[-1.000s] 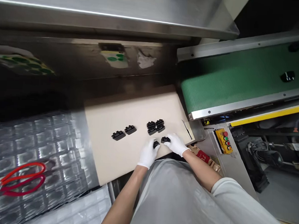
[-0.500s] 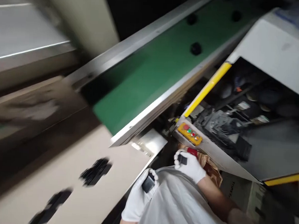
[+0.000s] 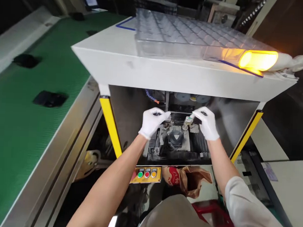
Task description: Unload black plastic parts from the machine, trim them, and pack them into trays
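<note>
White machine housing (image 3: pixel 168 73) with a front opening framed by two yellow uprights (image 3: pixel 110 126), seen from the operator's position, with a green conveyor belt (image 3: pixel 31 127) running along its left side. Two black parts (image 3: pixel 49 99) lie on the belt, well apart from each other. A clear plastic blister tray (image 3: pixel 176 33) rests on top of the housing, its far right end near a lit amber lamp (image 3: pixel 258 60). Below the opening is a yellow control panel (image 3: pixel 145 174) with green, red and amber buttons, and a brown paper bag (image 3: pixel 193 180) stands just to its right.

Inside the opening, a grimy machine bed (image 3: pixel 170 145) lies beneath both white-gloved hands. Left hand (image 3: pixel 152 122): fingers bunched together, a small dark piece (image 3: pixel 156 113) at the fingertips. Right hand (image 3: pixel 207 122): fingers likewise together, a second dark piece (image 3: pixel 203 113) at the fingertips, just beside a small metal fitting (image 3: pixel 188 121). Whether either hand pinches its piece cannot be told.
</note>
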Available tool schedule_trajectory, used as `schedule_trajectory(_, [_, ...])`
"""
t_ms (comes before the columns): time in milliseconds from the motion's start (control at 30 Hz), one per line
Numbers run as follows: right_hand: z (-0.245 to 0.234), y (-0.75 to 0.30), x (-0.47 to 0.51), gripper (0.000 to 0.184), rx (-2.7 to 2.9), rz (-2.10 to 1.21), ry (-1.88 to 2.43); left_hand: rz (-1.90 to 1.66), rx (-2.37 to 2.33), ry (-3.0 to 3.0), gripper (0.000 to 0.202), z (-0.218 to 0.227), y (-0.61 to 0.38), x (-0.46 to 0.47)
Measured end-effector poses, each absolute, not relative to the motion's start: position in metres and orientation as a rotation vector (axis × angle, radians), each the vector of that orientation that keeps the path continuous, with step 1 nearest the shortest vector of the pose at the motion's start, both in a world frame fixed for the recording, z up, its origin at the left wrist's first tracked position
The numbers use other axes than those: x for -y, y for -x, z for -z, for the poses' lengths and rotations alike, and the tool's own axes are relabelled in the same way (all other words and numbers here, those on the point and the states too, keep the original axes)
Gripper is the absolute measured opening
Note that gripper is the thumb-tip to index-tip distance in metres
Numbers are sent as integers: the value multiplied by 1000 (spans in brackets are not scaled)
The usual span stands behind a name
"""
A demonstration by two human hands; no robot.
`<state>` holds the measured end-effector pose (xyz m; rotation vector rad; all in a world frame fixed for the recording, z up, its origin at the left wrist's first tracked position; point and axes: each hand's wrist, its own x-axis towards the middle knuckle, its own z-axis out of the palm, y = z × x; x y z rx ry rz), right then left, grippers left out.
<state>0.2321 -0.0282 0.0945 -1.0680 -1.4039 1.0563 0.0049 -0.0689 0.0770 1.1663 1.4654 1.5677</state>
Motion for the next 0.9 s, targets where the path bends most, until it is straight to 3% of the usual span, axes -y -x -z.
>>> schedule_trajectory(133, [-59,-216,-38,15,1476,-1137,1124,-1451,-1394,-1175,35,-44,-23,-14])
schedule_trajectory(300, [-27,-214,-31,15,1533,-1180,1123,-1370,-1338,-1206,34,-23,-21,-7])
schedule_trajectory(467, [-25,-222,-13,13,1558,-1018,1097,-1414,-1350,-1261,28,-23,-20,17])
schedule_trajectory(900, [-33,-222,-20,19,1639,-1104,1182,-1261,-1340,-1376,41,-21,-10,16])
